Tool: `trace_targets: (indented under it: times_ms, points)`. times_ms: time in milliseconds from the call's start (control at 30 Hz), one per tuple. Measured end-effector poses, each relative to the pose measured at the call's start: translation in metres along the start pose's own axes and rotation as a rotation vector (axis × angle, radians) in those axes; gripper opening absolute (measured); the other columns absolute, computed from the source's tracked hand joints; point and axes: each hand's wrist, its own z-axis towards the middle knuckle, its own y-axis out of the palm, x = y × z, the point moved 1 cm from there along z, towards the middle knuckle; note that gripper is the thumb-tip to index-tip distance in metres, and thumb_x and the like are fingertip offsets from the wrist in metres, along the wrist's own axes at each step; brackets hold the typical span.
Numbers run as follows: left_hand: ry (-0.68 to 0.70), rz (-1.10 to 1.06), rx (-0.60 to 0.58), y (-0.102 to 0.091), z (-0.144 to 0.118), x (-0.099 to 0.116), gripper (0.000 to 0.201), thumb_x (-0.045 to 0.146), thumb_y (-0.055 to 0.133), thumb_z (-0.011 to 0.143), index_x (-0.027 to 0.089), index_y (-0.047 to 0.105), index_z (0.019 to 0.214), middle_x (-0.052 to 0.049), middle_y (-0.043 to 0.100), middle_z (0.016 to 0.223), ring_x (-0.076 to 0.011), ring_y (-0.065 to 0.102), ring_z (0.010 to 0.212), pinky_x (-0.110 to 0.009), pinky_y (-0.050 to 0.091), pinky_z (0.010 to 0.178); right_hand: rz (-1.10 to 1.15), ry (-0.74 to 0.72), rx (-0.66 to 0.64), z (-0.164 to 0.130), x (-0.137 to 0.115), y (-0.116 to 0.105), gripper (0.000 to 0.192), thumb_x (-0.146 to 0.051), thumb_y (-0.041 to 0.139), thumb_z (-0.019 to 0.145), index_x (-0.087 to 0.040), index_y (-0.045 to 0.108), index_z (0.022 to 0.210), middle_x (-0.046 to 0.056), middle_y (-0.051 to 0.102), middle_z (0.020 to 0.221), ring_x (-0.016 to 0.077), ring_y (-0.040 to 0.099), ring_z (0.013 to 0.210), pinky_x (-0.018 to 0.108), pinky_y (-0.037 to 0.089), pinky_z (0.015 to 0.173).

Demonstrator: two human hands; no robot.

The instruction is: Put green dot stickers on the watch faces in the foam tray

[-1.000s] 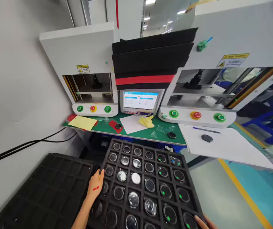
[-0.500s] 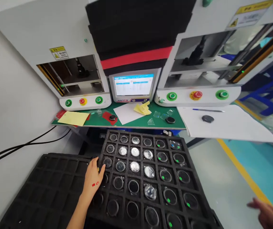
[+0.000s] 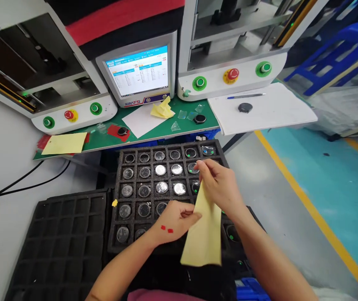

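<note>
A sheet of yellow paper (image 3: pixel 205 238) hangs in front of me over the foam tray (image 3: pixel 113 234), slightly curved. My right hand (image 3: pixel 221 184) is closed on its upper end. At the sheet's left edge my left hand (image 3: pixel 177 221) pinches it between thumb and fingers; two small red marks show on the back of this hand. Below both hands, the black tray's compartments hold round watch faces (image 3: pixel 161 187), some with shiny film and some with green dots. My hands and the paper cover part of the tray.
Behind is a green bench (image 3: pixel 147 131) with a monitor (image 3: pixel 138 69), crumpled yellow paper (image 3: pixel 163 108) and white sheets with a pen (image 3: pixel 246 96). Machines with green and red buttons flank the monitor. Another black tray (image 3: pixel 62 242) lies left; a yellow scrap (image 3: pixel 115 202) sits at the filled tray's edge.
My left hand has left the tray's left edge and moved right. My right hand has come in from the far right. Both now hold the yellow paper; the view has shifted closer.
</note>
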Motion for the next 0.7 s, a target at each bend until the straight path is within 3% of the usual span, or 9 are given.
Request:
trace_targets:
  times_ms: [67, 133, 167, 233, 333, 433, 533, 600, 700]
  points:
    - [0.063, 0.159, 0.134, -0.005, -0.007, 0.003, 0.043, 0.034, 0.052, 0.087, 0.016, 0.041, 0.05, 0.006, 0.03, 0.048, -0.0051, 0.028, 0.045, -0.019, 0.02, 0.043, 0.02, -0.097, 0.181, -0.006, 0.001, -0.01, 0.031, -0.046, 0.05, 0.091, -0.019, 0.063, 0.084, 0.004, 0.065, 0.076, 0.0171, 0.061, 0.069, 0.03, 0.049, 0.065]
    - [0.258, 0.467, 0.385, -0.013, -0.018, 0.009, 0.038, 0.023, 0.048, 0.09, 0.015, 0.048, 0.053, 0.006, 0.032, 0.045, -0.0051, 0.029, 0.042, -0.02, 0.022, 0.042, 0.065, -0.188, 0.404, -0.02, -0.001, -0.021, 0.023, -0.038, 0.054, 0.092, -0.019, 0.063, 0.1, 0.008, 0.067, 0.101, 0.0215, 0.064, 0.096, 0.037, 0.052, 0.088]
    - [0.391, 0.656, 0.535, -0.015, -0.023, 0.014, 0.033, 0.018, 0.048, 0.091, 0.014, 0.055, 0.059, 0.006, 0.038, 0.044, -0.0054, 0.034, 0.04, -0.02, 0.026, 0.042, 0.109, -0.204, 0.429, -0.03, -0.002, -0.023, 0.023, -0.036, 0.055, 0.093, -0.02, 0.062, 0.108, 0.01, 0.066, 0.11, 0.0225, 0.063, 0.105, 0.04, 0.05, 0.094]
    - [0.622, 0.964, 0.738, -0.015, -0.033, 0.02, 0.021, 0.009, 0.049, 0.091, 0.011, 0.067, 0.08, 0.002, 0.059, 0.052, -0.0071, 0.051, 0.043, -0.018, 0.039, 0.047, 0.249, -0.187, 0.231, -0.054, -0.009, -0.019, 0.033, -0.038, 0.054, 0.095, -0.022, 0.056, 0.123, 0.011, 0.064, 0.121, 0.0228, 0.062, 0.112, 0.041, 0.052, 0.097]
    - [0.809, 1.18, 0.68, -0.004, -0.038, 0.021, 0.023, 0.008, 0.045, 0.093, 0.005, 0.065, 0.104, -0.012, 0.076, 0.082, -0.0143, 0.072, 0.071, -0.02, 0.055, 0.068, 0.451, -0.168, -0.127, -0.087, -0.021, 0.004, 0.048, -0.042, 0.056, 0.094, -0.023, 0.046, 0.137, 0.012, 0.063, 0.125, 0.0219, 0.065, 0.109, 0.035, 0.056, 0.091]
    - [0.841, 1.212, 0.535, 0.003, -0.038, 0.018, 0.025, 0.011, 0.046, 0.092, 0.004, 0.063, 0.109, -0.016, 0.075, 0.101, -0.02, 0.074, 0.09, -0.027, 0.06, 0.078, 0.465, -0.039, -0.036, -0.096, -0.021, 0.021, 0.021, -0.036, 0.055, 0.094, -0.019, 0.065, 0.098, 0.005, 0.071, 0.082, 0.0153, 0.067, 0.068, 0.024, 0.058, 0.063]
    - [0.777, 1.05, 0.418, -0.004, -0.04, 0.018, 0.025, 0.022, 0.059, 0.087, 0.012, 0.067, 0.108, -0.011, 0.076, 0.101, -0.0194, 0.074, 0.089, -0.027, 0.061, 0.081, 0.457, 0.201, 0.055, -0.084, -0.005, 0.019, 0.037, -0.043, 0.059, 0.089, -0.017, 0.06, 0.063, 0.002, 0.062, 0.058, 0.0143, 0.058, 0.05, 0.023, 0.051, 0.048]
    - [0.706, 0.894, 0.46, -0.017, -0.042, 0.019, 0.024, 0.026, 0.061, 0.085, 0.017, 0.069, 0.105, -0.009, 0.076, 0.101, -0.0207, 0.073, 0.092, -0.03, 0.059, 0.086, 0.571, 0.331, -0.037, -0.075, 0.006, 0.011, 0.037, -0.049, 0.065, 0.084, -0.017, 0.064, 0.066, 0.004, 0.066, 0.064, 0.0174, 0.062, 0.056, 0.027, 0.054, 0.053]
    - [0.466, 0.583, 0.638, -0.039, -0.039, 0.015, 0.026, 0.029, 0.061, 0.085, 0.018, 0.072, 0.106, -0.01, 0.075, 0.106, -0.0232, 0.071, 0.098, -0.034, 0.057, 0.089, 0.777, 0.454, -0.301, -0.066, 0.015, -0.001, 0.032, -0.05, 0.07, 0.079, -0.018, 0.07, 0.078, 0.006, 0.07, 0.07, 0.0205, 0.066, 0.061, 0.033, 0.058, 0.06]
